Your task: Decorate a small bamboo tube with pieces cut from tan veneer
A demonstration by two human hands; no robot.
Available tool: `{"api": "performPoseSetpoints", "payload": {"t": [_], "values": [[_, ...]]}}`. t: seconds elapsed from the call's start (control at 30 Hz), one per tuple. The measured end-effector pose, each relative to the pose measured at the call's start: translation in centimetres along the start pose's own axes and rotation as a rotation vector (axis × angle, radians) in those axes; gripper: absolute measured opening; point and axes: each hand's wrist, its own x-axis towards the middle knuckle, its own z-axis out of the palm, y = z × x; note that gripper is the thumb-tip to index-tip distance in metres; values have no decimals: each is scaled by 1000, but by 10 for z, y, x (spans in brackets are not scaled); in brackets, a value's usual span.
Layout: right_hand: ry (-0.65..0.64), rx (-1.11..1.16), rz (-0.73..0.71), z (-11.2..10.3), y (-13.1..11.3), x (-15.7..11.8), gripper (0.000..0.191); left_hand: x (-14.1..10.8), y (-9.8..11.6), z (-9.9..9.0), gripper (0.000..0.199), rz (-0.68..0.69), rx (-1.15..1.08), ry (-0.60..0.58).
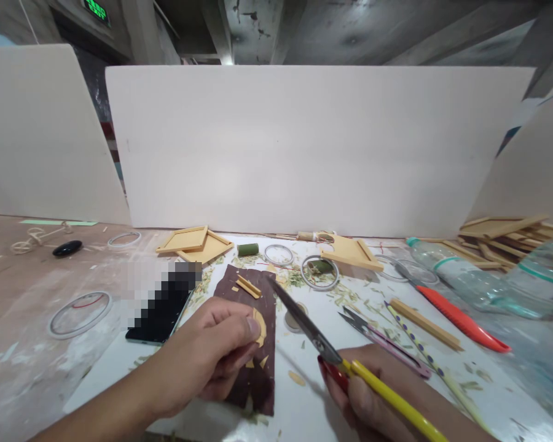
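My left hand [214, 344] is closed, thumb against fingers, pinching a small curved yellow piece [260, 329] at its edge. Below it lies a dark brown sheet [262, 399] with yellow scraps and a short grooved yellow strip [249, 286]. My right hand [373, 393] is wrapped round a pair of scissors [311, 325] with one yellow and one red handle. The blades look closed together and point up and left, apart from the yellow piece. A small yellow oval scrap [297, 377] rests on the white board between my hands.
A phone [159, 316] lies left of the sheet. Thread snips [382, 341], a wooden stick [426, 324], a red-handled knife [461, 316] and plastic bottles [465, 273] are at right. Wooden frames [212, 247], wire rings [319, 273] and green stem pieces [247, 249] lie behind, before a white panel [304, 147].
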Motion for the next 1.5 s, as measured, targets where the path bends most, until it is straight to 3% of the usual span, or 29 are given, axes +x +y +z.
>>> {"api": "performPoseSetpoints", "payload": {"t": [0.2, 0.33, 0.47, 0.6, 0.67, 0.83, 0.93, 1.1, 1.23, 1.4, 1.5], "values": [[146, 16, 51, 4, -5, 7, 63, -3, 2, 17, 36, -16, 485, -153], [113, 103, 22, 11, -2, 11, 54, -1, -5, 25, 38, 15, 470, -243], [44, 218, -12, 16, 5, 10, 46, -2, -17, 27, 39, -71, 505, -249], [55, 174, -47, 17, 9, 10, 44, -3, -23, 30, 40, -90, 541, -267], [89, 146, -46, 17, 8, 10, 45, -1, -22, 31, 36, -64, 570, -230], [149, 188, -6, 20, 4, 12, 43, 6, -16, 32, 27, 80, 668, 13], [200, 169, 21, 21, 5, 13, 43, 7, -14, 31, 28, 53, 589, 84], [177, 154, -38, 17, 14, 15, 43, 4, -15, 34, 27, 45, 670, 34], [142, 154, -44, 15, 16, 17, 41, 5, -22, 37, 31, 67, 704, 71], [159, 149, -40, 17, 9, 14, 47, 9, -29, 35, 24, 65, 572, 68], [187, 180, -61, 19, 7, 12, 52, 12, -28, 33, 27, 34, 322, 51]]}}
